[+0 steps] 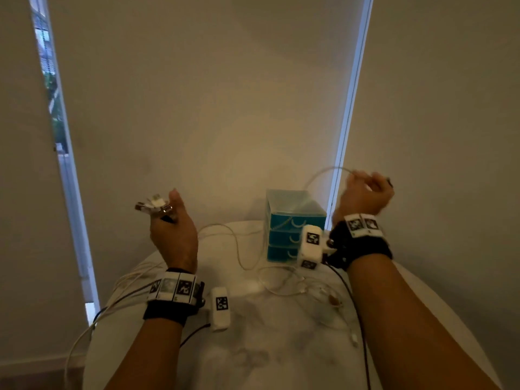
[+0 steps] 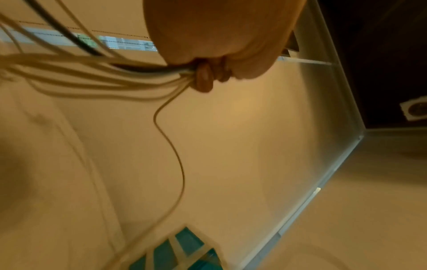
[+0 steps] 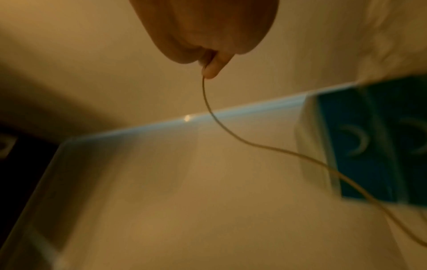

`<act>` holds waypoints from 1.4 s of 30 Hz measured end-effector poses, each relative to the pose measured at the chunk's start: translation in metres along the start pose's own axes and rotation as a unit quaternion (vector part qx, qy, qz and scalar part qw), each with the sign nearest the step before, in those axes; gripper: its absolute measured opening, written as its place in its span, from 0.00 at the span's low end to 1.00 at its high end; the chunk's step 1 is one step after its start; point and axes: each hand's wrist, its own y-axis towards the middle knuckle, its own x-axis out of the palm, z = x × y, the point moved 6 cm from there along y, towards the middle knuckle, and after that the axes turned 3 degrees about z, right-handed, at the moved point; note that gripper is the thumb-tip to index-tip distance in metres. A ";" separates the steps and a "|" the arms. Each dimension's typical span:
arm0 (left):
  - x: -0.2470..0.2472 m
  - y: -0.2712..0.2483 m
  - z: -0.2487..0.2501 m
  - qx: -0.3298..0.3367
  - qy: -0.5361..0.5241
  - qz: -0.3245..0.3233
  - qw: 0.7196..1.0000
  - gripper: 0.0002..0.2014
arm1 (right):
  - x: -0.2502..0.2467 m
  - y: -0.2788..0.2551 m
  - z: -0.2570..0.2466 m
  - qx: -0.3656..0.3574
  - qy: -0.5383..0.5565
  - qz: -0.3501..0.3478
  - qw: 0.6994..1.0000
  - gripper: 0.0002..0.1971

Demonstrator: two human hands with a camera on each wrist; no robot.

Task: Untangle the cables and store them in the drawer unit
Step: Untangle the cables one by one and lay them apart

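Observation:
My left hand (image 1: 171,220) is raised left of centre and grips a bundle of cable ends (image 1: 153,206), several white plugs fanning out above the fingers. In the left wrist view the bundle of cables (image 2: 115,73), several white and one black, trails away from the curled fingers (image 2: 203,80). My right hand (image 1: 365,192) is raised at the right and pinches one thin white cable (image 1: 323,173), which arcs down over the blue drawer unit (image 1: 292,223). The right wrist view shows that cable (image 3: 219,124) hanging from the pinch (image 3: 210,69) past the drawer unit (image 3: 369,142).
More loose white cables (image 1: 281,285) lie tangled on the round white marbled table (image 1: 253,347) in front of the three closed drawers. Cables (image 1: 81,333) also hang over the table's left edge. A wall and window blinds stand close behind.

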 end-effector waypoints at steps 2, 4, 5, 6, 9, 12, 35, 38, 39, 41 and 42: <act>-0.011 0.002 0.012 0.025 -0.071 0.072 0.995 0.24 | 0.087 -0.057 0.011 0.077 -0.100 -0.286 0.950 0.20; -0.018 0.007 0.017 0.055 -0.115 0.099 0.987 0.23 | 0.126 -0.119 0.028 0.140 -0.250 -0.541 0.791 0.17; -0.021 0.011 0.017 0.064 -0.121 0.101 0.985 0.24 | 0.128 -0.132 0.035 0.146 -0.286 -0.588 0.743 0.15; -0.020 0.012 0.018 0.070 -0.119 0.094 0.986 0.25 | 0.124 -0.136 0.039 0.130 -0.302 -0.593 0.735 0.13; -0.006 0.007 0.019 0.066 -0.034 -0.002 0.997 0.23 | 0.088 -0.137 0.045 0.117 -0.286 -0.563 0.766 0.13; 0.027 -0.016 0.003 0.051 0.131 -0.228 0.964 0.18 | 0.032 -0.139 0.051 0.142 -0.284 -0.542 0.778 0.15; 0.070 -0.101 -0.065 0.048 0.394 -0.522 0.755 0.13 | -0.074 -0.105 0.057 0.046 -0.302 -0.434 0.848 0.10; 0.069 -0.097 -0.060 0.031 0.348 -0.493 0.797 0.18 | -0.104 -0.068 0.052 0.117 -0.299 -0.320 0.891 0.11; 0.068 -0.095 -0.061 0.015 0.330 -0.483 0.811 0.19 | -0.114 -0.059 0.051 0.125 -0.333 -0.304 0.884 0.11; 0.065 -0.095 -0.064 -0.011 0.308 -0.474 0.825 0.20 | -0.130 -0.050 0.053 0.135 -0.412 -0.307 0.847 0.11; 0.064 -0.096 -0.066 -0.016 0.306 -0.472 0.826 0.20 | -0.135 -0.049 0.056 0.135 -0.450 -0.318 0.824 0.12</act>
